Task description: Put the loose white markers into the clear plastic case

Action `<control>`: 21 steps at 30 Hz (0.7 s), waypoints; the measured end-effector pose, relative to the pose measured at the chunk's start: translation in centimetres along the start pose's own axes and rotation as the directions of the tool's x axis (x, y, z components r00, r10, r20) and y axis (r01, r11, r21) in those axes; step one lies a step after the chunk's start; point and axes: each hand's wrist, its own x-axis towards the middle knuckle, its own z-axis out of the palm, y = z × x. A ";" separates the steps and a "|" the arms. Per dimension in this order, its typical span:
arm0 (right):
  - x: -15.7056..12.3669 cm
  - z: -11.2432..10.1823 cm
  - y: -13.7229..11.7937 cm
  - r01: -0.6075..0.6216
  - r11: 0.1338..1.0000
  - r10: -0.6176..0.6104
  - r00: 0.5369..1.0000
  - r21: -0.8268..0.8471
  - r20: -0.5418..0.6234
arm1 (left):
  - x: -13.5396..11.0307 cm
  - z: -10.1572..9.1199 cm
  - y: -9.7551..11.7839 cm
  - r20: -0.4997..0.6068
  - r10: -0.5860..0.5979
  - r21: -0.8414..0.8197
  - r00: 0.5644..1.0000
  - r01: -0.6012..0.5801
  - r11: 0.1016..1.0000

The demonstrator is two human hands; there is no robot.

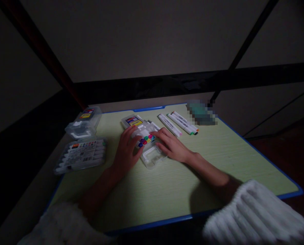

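The clear marker case (144,129), its long axis apparently running away and leftward from the fingers, lies between the left hand (126,149), half-curled and holding its left side, and the right hand (174,146), loosely bent at its right, whose grip I cannot tell.

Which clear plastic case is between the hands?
The middle case, between the left hand and right hand, coloured caps showing at its near end. The back case and front case on the table's left touch neither.

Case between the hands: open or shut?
Open: its clear flap is swung out, exposing colored marker caps.
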 end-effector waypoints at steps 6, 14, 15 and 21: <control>-0.1 0.0 0.0 0.023 1.000 -0.023 1.000 -0.009 -0.013 | 0.1 -0.1 0.1 0.003 -0.004 -0.005 1.000 0.004 1.000; 0.0 0.0 0.0 0.025 1.000 -0.025 1.000 -0.012 -0.015 | 0.0 -0.1 0.1 0.010 -0.004 -0.007 1.000 0.004 1.000; 0.0 0.0 0.0 0.027 1.000 -0.027 1.000 -0.013 -0.013 | 0.0 -0.1 0.1 0.010 -0.003 -0.007 1.000 0.003 1.000; -0.1 0.0 0.1 0.042 0.999 -0.043 0.999 -0.025 -0.023 | 0.2 -0.1 0.1 0.002 -0.001 0.000 1.000 0.001 1.000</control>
